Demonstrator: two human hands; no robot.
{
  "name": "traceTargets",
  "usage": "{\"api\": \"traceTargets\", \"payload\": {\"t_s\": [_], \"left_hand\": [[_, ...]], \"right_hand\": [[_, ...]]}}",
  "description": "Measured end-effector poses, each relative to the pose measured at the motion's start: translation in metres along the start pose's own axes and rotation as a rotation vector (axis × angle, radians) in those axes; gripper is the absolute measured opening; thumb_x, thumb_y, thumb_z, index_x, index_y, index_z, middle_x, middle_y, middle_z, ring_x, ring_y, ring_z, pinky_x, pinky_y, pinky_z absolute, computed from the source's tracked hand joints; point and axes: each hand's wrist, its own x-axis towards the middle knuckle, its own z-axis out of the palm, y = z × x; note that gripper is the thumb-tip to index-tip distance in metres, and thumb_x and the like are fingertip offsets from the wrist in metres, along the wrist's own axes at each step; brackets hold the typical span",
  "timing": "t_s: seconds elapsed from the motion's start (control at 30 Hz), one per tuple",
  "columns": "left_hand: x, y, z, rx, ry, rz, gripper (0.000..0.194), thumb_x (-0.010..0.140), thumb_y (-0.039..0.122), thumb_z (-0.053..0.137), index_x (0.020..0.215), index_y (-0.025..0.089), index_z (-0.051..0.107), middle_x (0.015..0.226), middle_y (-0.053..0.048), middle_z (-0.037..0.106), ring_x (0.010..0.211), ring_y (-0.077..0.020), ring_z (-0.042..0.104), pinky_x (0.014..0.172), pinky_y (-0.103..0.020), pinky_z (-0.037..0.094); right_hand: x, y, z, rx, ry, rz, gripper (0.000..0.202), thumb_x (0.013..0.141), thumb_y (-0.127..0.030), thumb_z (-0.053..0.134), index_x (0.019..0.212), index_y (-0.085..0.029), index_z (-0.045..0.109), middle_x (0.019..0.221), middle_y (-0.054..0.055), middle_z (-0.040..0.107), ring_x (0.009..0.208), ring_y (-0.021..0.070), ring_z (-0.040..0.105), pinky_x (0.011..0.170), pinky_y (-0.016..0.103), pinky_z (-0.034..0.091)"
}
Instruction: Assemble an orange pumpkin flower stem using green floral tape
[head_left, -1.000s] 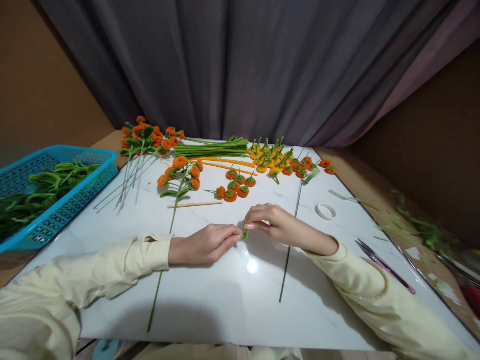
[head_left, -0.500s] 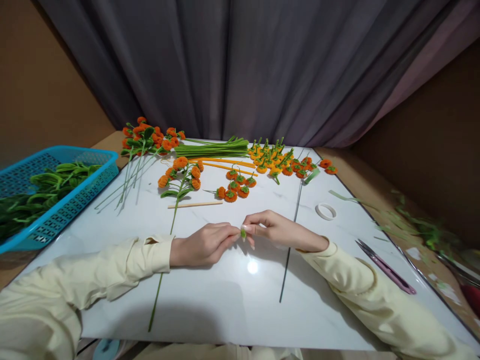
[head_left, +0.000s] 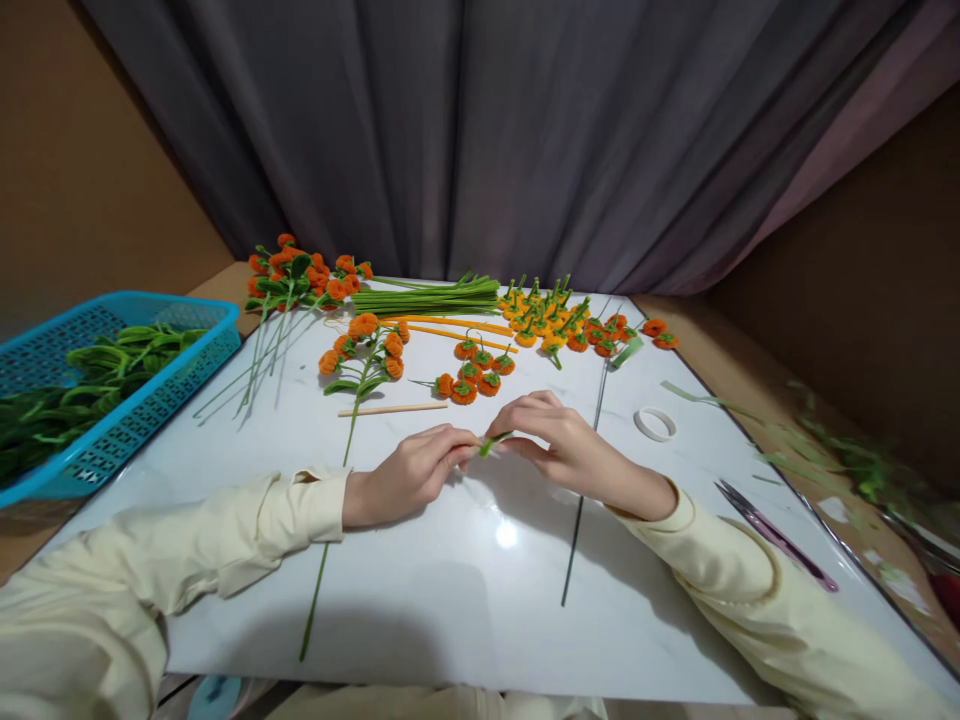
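Both hands had lifted slightly: left hand and right hand each pinched an end of a small green pipe-cleaner piece, now stretched longer between them.

My white table carried orange blossoms beyond my hands, a tape ring and scissors to their right.

Glossy white marble-look bench mirrors a lamp beneath the hands; fuzzy orange pompom flowers lie beyond them, a perforated blue plastic basket far left, matt grey cloth curtain behind.
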Motion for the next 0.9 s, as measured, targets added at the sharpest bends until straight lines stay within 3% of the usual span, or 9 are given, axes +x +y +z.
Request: {"api": "traceTargets", "payload": {"t_s": [0.1, 0.23, 0.37, 0.47, 0.67, 0.9], "left_hand": [[0.005, 0.004, -0.003, -0.131, -0.084, -0.139, 0.020, 0.095, 0.019, 0.037, 0.091, 0.014, 0.056, 0.075, -0.003, 0.062, 0.070, -0.0108, 0.057, 0.068, -0.022, 0.046], [0.014, 0.007, -0.008, -0.434, -0.330, -0.350, 0.034, 0.097, 0.027, 0.033, 0.082, 0.013, 0.059, 0.075, -0.005, 0.065, 0.065, -0.0107, 0.053, 0.065, -0.023, 0.044], [0.019, 0.006, -0.012, -0.630, -0.473, -0.416, 0.037, 0.097, 0.033, 0.032, 0.085, 0.011, 0.059, 0.076, -0.007, 0.065, 0.064, -0.0111, 0.049, 0.063, -0.024, 0.044], [0.019, 0.005, -0.013, -0.564, -0.465, -0.376, 0.034, 0.097, 0.032, 0.033, 0.084, 0.012, 0.057, 0.069, -0.004, 0.063, 0.060, -0.0097, 0.048, 0.062, -0.022, 0.042], [0.014, 0.007, -0.011, -0.274, -0.332, -0.170, 0.025, 0.096, 0.024, 0.032, 0.080, 0.015, 0.050, 0.061, 0.002, 0.057, 0.053, -0.0076, 0.051, 0.059, -0.018, 0.042], [0.010, 0.003, -0.009, -0.078, -0.241, 0.071, 0.019, 0.095, 0.016, 0.032, 0.081, 0.016, 0.046, 0.063, 0.002, 0.049, 0.057, -0.0097, 0.047, 0.059, -0.019, 0.042]], "right_hand": [[-0.002, 0.001, 0.002, -0.232, 0.045, -0.138, 0.019, 0.088, -0.005, 0.043, 0.090, -0.015, 0.059, 0.084, 0.007, 0.067, 0.089, 0.0183, 0.058, 0.083, 0.036, 0.035], [-0.003, 0.000, 0.003, -0.400, 0.023, -0.234, 0.029, 0.084, 0.004, 0.036, 0.088, -0.014, 0.058, 0.081, 0.006, 0.067, 0.092, 0.0182, 0.057, 0.085, 0.038, 0.035], [-0.003, -0.003, 0.000, -0.461, -0.006, -0.257, 0.030, 0.085, 0.003, 0.034, 0.090, -0.015, 0.058, 0.080, 0.006, 0.067, 0.093, 0.0184, 0.057, 0.087, 0.039, 0.034], [-0.003, -0.004, -0.001, -0.485, -0.004, -0.277, 0.028, 0.086, 0.002, 0.036, 0.090, -0.013, 0.059, 0.079, 0.006, 0.066, 0.091, 0.0184, 0.056, 0.089, 0.039, 0.034], [-0.004, -0.007, -0.002, -0.417, -0.019, -0.246, 0.026, 0.083, 0.001, 0.038, 0.090, -0.014, 0.058, 0.075, 0.005, 0.064, 0.086, 0.0175, 0.054, 0.088, 0.037, 0.033], [-0.004, -0.010, 0.001, -0.291, -0.091, -0.193, 0.025, 0.084, -0.004, 0.037, 0.086, -0.014, 0.060, 0.071, 0.006, 0.062, 0.075, 0.0176, 0.051, 0.083, 0.035, 0.033]]}}
